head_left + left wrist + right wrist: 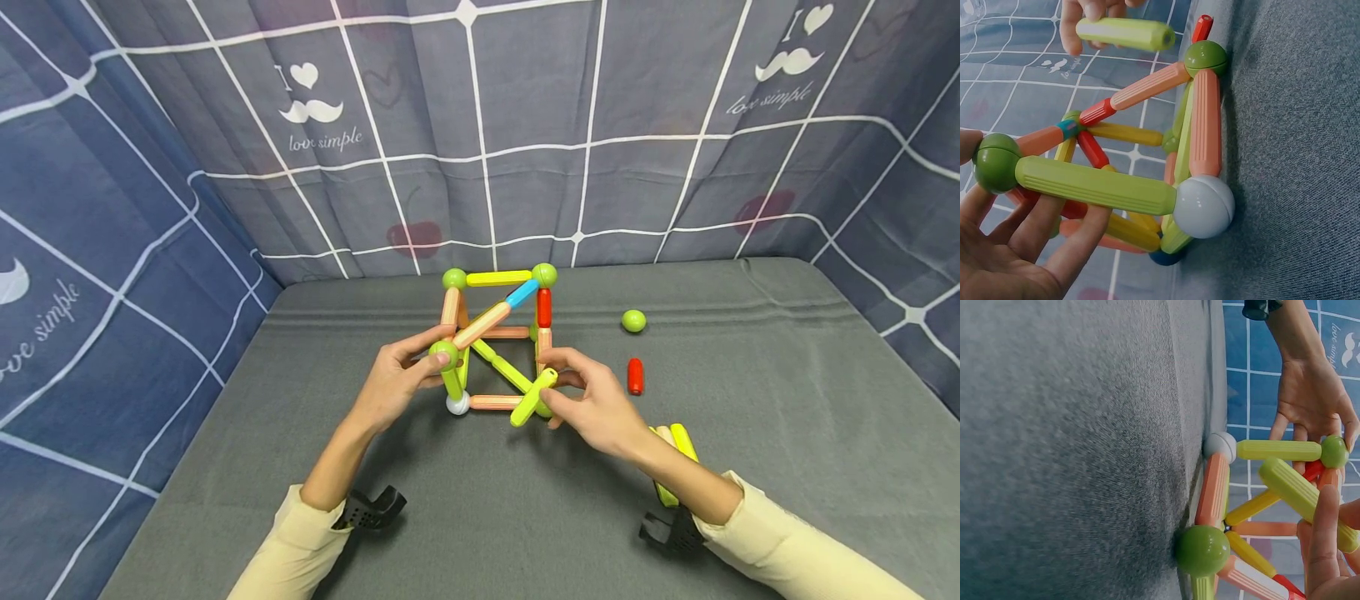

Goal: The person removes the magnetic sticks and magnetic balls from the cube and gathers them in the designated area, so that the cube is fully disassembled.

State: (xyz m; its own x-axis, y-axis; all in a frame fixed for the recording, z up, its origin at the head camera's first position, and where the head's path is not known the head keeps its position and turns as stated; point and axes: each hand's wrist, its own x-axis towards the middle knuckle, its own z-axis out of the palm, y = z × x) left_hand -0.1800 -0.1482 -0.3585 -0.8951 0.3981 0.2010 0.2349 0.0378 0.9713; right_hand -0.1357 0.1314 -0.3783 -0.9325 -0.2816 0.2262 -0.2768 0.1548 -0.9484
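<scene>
A frame of coloured rods and balls [497, 402] stands on the grey cloth. My left hand [393, 383] grips the green ball [997, 164] at its upper front-left corner, thumb on the ball and fingers behind the upright green rod [1094, 182]. Below that rod sits a white ball [458, 403]. Between thumb and fingers, my right hand [596, 404] pinches a loose light-green rod [534, 398], tilted, near the front-right corner. That rod overlaps the lower green ball [1202, 550] in the head view. From the held ball, an orange rod [482, 326] and a blue one [522, 293] slope up to the back-right ball [544, 276].
Right of the frame lie a loose green ball [633, 321] and a short red rod [635, 377]. Several more rods [683, 442] lie partly under my right forearm. A checked curtain [525, 192] hangs behind the grey surface and at both sides.
</scene>
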